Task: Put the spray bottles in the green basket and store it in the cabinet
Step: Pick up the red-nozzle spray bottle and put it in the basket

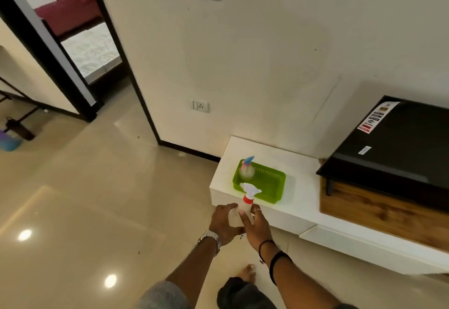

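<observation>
- Near the tabletop edge, we clamp our left hand and right hand fingers on the white spray bottle.
- We see the blue-topped spray bottle standing inside the green basket on the tabletop.

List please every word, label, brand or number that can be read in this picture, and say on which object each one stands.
No text is legible.
Sticker strip on the black appliance: printed, too blurred to read.
Small white label on the same appliance: too small to read.
Both spray bottles, one in the hands and one in the green basket: no label visible.
</observation>
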